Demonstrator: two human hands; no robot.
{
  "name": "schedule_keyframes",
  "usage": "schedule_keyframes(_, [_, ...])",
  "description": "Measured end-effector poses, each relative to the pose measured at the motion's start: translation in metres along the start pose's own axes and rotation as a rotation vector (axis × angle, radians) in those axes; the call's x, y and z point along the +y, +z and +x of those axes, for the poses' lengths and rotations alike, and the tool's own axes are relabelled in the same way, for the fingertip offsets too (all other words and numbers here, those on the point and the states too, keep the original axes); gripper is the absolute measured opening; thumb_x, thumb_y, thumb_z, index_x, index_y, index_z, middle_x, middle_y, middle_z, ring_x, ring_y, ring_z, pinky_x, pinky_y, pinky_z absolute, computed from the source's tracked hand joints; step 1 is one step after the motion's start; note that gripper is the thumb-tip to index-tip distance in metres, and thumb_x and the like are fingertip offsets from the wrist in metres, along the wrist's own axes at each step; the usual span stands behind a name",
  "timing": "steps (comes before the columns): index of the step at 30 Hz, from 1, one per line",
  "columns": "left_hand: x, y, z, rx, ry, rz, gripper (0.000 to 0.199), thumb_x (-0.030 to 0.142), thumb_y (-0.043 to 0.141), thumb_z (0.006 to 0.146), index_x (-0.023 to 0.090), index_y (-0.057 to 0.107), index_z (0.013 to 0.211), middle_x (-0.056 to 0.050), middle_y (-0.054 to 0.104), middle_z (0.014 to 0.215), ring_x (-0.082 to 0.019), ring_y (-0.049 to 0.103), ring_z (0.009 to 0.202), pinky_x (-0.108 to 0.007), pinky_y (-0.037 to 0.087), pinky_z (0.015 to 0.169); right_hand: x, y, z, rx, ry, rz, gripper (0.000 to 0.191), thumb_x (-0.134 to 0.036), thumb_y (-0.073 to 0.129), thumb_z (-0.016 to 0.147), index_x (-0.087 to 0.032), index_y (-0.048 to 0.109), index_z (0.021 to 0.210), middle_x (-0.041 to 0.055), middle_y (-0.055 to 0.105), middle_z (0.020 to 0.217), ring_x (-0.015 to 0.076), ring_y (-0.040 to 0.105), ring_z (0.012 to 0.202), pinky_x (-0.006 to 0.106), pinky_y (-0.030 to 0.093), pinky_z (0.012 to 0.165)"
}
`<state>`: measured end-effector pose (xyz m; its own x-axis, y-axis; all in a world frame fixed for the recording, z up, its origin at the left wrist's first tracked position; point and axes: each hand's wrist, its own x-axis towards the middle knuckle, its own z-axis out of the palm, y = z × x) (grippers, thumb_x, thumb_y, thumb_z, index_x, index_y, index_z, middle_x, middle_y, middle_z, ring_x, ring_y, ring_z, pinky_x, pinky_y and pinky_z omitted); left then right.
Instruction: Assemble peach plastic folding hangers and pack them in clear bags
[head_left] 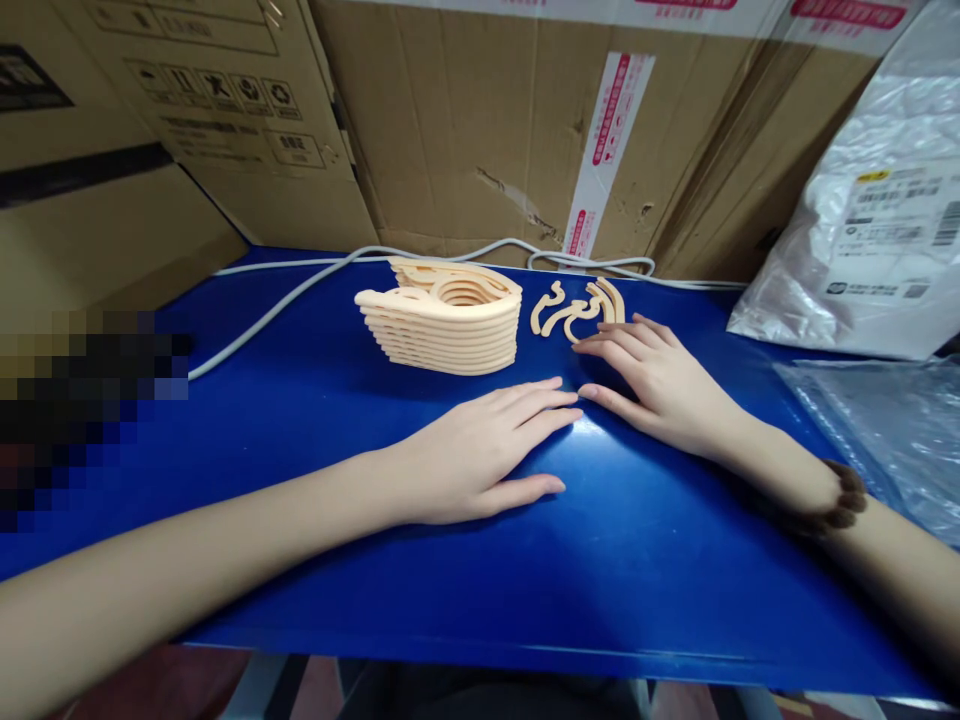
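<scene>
A neat stack of cream plastic pieces (450, 340), each with a rounded loop shape like a hanger body, stands on the blue table. Right of it lie several loose cream curved hooks (546, 308). My left hand (491, 450) rests palm down in front of the stack, fingers stretched out and thumb apart, holding nothing. Over by the hooks is my right hand (649, 385), also palm down with its fingers spread. Its fingertips reach the nearest hooks and partly cover them; whether they touch cannot be told. No grip on any piece shows.
Large cardboard boxes (465, 130) wall off the back and left. A grey cable (300, 285) runs along the table's rear. At right stand a white plastic parcel bag (847, 220) and a clear plastic bag (892, 420). The blue table's (525, 610) front edge is near me.
</scene>
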<state>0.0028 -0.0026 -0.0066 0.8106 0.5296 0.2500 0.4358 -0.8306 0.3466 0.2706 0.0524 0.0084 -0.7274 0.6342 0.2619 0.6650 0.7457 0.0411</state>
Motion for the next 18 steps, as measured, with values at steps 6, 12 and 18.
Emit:
schedule_keyframes(6, [0.002,-0.001,0.001,0.031,0.014,0.029,0.057,0.047,0.05,0.106,0.011,0.05,0.15,-0.019,0.051,0.159,-0.03,0.039,0.156,-0.048,0.036,0.129,-0.004,-0.007,0.0,-0.003,-0.028,0.065,0.042,-0.042,0.046,0.107,-0.017,0.065,0.135,0.0165,0.068,0.14,0.0334,0.057,0.138,0.061,0.035,0.118])
schedule_keyframes(12, [0.0,0.001,0.001,0.025,-0.031,0.084,0.064,0.051,0.046,0.108,0.006,0.045,0.154,-0.019,0.043,0.165,-0.028,0.035,0.158,-0.043,0.034,0.13,-0.003,-0.026,-0.003,0.128,0.041,0.307,0.031,-0.038,0.048,0.107,-0.022,0.071,0.12,0.0083,0.077,0.123,0.0241,0.071,0.116,0.044,0.053,0.102])
schedule_keyframes(18, [-0.001,0.002,0.0,-0.018,-0.062,0.086,0.064,0.053,0.042,0.109,0.01,0.045,0.156,-0.015,0.044,0.165,-0.027,0.038,0.157,-0.042,0.036,0.129,0.023,-0.012,-0.007,-0.013,0.142,-0.072,0.054,-0.048,0.041,0.107,-0.014,0.06,0.144,0.0204,0.053,0.156,0.0387,0.056,0.139,0.061,0.05,0.107])
